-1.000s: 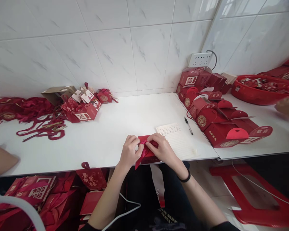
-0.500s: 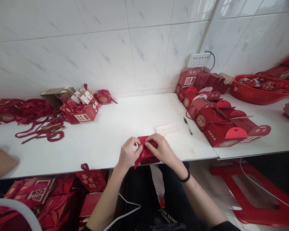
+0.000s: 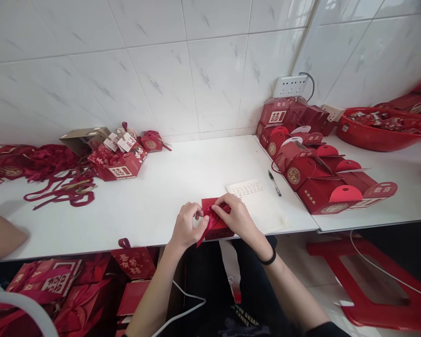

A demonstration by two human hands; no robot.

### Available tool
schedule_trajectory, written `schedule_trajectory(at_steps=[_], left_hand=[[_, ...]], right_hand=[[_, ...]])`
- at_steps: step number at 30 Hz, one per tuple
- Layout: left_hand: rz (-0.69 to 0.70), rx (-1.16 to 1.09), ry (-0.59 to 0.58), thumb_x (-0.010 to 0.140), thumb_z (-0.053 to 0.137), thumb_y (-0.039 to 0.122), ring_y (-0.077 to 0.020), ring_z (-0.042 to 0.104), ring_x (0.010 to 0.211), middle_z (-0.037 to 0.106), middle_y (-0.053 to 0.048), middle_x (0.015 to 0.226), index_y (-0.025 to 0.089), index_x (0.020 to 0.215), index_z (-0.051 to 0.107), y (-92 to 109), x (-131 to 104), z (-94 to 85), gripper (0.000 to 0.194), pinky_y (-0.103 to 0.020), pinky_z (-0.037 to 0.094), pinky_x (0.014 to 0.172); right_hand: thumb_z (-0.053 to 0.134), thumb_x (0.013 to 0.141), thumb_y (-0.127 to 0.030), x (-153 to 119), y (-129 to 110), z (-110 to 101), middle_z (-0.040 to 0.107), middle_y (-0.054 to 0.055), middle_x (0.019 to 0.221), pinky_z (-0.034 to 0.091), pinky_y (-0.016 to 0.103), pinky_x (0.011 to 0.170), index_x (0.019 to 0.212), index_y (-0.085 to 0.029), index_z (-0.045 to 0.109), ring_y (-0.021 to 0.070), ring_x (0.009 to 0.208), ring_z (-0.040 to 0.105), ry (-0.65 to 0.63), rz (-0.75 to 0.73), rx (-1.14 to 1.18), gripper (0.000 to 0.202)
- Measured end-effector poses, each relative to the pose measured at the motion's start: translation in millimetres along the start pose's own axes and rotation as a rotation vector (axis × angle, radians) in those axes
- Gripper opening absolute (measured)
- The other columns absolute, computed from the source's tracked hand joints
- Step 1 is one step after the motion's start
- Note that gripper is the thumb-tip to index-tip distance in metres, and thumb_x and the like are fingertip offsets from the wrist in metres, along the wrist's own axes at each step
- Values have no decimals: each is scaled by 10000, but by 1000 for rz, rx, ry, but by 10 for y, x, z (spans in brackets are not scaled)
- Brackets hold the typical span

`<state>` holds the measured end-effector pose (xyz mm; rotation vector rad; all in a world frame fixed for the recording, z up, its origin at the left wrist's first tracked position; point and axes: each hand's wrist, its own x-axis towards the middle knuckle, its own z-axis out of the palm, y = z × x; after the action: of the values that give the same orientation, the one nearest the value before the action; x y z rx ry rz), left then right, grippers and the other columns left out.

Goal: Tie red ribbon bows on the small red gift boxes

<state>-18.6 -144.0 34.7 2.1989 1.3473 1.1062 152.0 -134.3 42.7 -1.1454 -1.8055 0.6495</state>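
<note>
A small red box [image 3: 221,229] sits at the table's front edge, with a shiny red ribbon [image 3: 210,222] across its top. My left hand [image 3: 188,225] is at the box's left side, thumb and fingers curled around the ribbon. From the right, my right hand [image 3: 233,211] reaches over the box, its thumb and forefinger closed on the ribbon near the middle. The fingers partly cover the knot or loop, so its shape is hard to make out.
A notebook [image 3: 266,210] and a pen [image 3: 274,183] lie right of the box. Red gift boxes [image 3: 323,192] and a red basin [image 3: 379,142] stand farther right. Loose ribbons [image 3: 80,199] are left. Someone's arm [image 3: 2,238] rests at the left edge.
My left fingers have drawn slightly away from the right ones at the ribbon, showing more of the box top. The other person's hand at the far right has left the view.
</note>
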Motion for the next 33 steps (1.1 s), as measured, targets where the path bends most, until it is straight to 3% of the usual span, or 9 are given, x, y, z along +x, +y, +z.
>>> schedule_trajectory(at_steps=[5, 7, 11, 17, 22, 28, 33], left_hand=[[-83, -63, 46, 836, 477, 279, -150, 482, 720, 527, -8, 761, 197, 791, 480, -14, 59, -59, 94, -295, 417, 668], [-23, -75, 2, 812, 502, 225, -154, 507, 762, 549, -12, 799, 198, 815, 497, -20, 69, -72, 27, -292, 425, 676], [105, -111, 22, 775, 525, 134, -155, 549, 840, 577, -27, 890, 199, 898, 505, -30, 47, -65, 141, -291, 462, 722], [182, 11, 201, 809, 523, 113, -107, 564, 691, 582, 12, 749, 194, 800, 505, -51, 51, 52, 84, -233, 486, 656], [149, 50, 331, 806, 535, 147, -90, 534, 591, 545, 37, 669, 195, 785, 482, -44, 65, 154, 74, -209, 472, 571], [216, 28, 326, 796, 517, 122, -111, 506, 621, 501, 19, 671, 199, 733, 447, 28, 74, 160, 122, -242, 452, 576], [197, 9, 364, 799, 505, 111, -126, 524, 686, 494, 3, 720, 200, 741, 439, 45, 77, 173, 125, -262, 463, 614]], right_hand=[[607, 841, -181, 14, 1, 8, 601, 4, 778, 414, 323, 732, 770, -208, 578, 170, 758, 549, -11, -27, 12, 81], [596, 846, -170, 13, -5, 1, 598, 9, 791, 413, 330, 747, 777, -209, 591, 175, 780, 550, -21, -31, 4, 80], [576, 858, -163, 6, -6, -19, 588, 11, 794, 412, 333, 756, 766, -208, 601, 173, 783, 548, -39, -32, -3, 105], [601, 854, -188, 10, -25, -31, 593, 9, 819, 402, 334, 788, 807, -211, 612, 172, 814, 548, -83, -40, -28, 53], [586, 861, -181, 34, -50, -25, 593, 10, 805, 405, 321, 776, 770, -201, 591, 167, 814, 552, -85, -25, -38, 93], [578, 858, -193, 56, -64, -23, 588, 5, 740, 418, 318, 724, 689, -194, 540, 162, 739, 546, -56, 39, -8, 173], [583, 843, -175, 51, -106, -51, 619, 7, 800, 430, 314, 741, 786, -202, 574, 165, 783, 572, -110, 43, 44, 63]])
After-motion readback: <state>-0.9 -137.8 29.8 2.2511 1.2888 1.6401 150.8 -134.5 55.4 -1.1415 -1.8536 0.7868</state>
